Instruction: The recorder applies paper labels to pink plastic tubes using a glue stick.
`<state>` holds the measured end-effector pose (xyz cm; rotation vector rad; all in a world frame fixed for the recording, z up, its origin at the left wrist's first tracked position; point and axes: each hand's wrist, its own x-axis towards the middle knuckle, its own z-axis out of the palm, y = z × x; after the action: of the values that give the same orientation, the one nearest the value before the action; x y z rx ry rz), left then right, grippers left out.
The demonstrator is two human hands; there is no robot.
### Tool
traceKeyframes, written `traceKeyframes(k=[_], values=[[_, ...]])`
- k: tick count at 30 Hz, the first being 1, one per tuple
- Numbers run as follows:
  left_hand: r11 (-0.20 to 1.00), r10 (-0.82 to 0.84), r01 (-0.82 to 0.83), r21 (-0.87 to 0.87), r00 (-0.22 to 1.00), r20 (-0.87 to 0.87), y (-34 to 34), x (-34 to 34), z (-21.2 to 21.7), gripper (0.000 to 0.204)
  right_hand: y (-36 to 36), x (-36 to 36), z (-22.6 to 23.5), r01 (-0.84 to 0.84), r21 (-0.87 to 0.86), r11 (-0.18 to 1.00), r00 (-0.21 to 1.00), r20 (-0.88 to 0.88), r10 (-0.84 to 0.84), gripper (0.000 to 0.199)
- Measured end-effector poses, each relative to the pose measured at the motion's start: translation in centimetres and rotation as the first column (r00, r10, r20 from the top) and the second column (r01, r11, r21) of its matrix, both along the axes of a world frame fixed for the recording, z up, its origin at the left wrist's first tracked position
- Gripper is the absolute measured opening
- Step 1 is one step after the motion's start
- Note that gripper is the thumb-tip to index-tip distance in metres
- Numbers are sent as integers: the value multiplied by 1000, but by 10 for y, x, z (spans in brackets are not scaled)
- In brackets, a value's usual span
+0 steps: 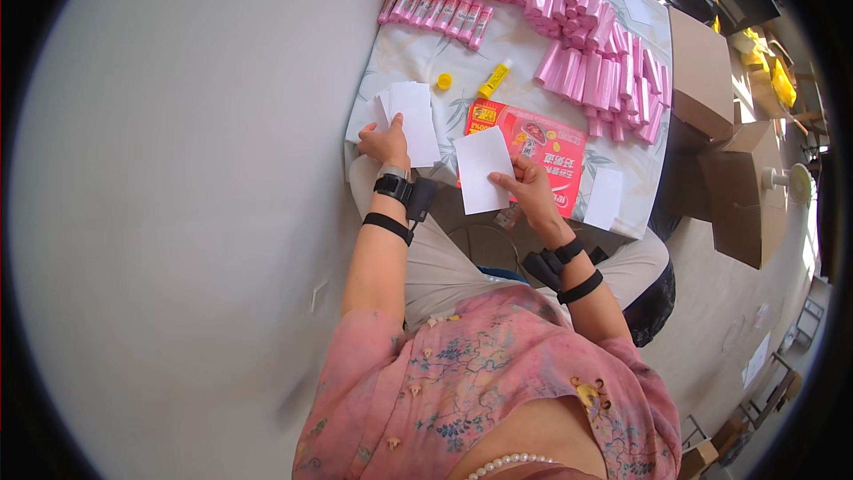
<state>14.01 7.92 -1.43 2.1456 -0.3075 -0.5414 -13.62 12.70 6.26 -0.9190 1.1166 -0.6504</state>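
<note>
In the right hand (533, 188), the fingers are pinching a white sheet (482, 169) by its right edge, partly over a red printed board (569, 160); too hard a squeeze could be creasing it, too slack could be letting it drop. The left hand (386, 144) is resting its fingers on a stack of white sheets (419, 124), and I cannot tell whether they are gripping; a sideways push could be fanning the pile. Farther out, a yellow tube (494, 79), probably glue, is lying apart from a yellow cap (444, 82) and, if uncapped, could be drying out. A loose sheet (604, 199) is lying near the edge of the tabletop (404, 58), where a draught could be taking it, and a bump could be toppling the heaped pink rolls (593, 80)
</note>
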Motion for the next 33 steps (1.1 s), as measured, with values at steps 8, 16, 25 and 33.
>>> traceKeyframes(k=[8,16,25,33], values=[[909,-416,330,256,766,490,2,-50,25,102,1,-23,21,186,-81,979,979,96,-178,32],[764,-620,505,402,400,676,11,-62,47,69,10,-35,77,289,-255,923,951,184,-247,25],[466,-871,559,-685,427,-244,54,-168,213,42,30,-55,119,360,-304,882,923,254,-289,27],[454,-858,554,-698,484,-174,79,-203,233,34,53,-84,141,319,-309,896,930,287,-232,28]])
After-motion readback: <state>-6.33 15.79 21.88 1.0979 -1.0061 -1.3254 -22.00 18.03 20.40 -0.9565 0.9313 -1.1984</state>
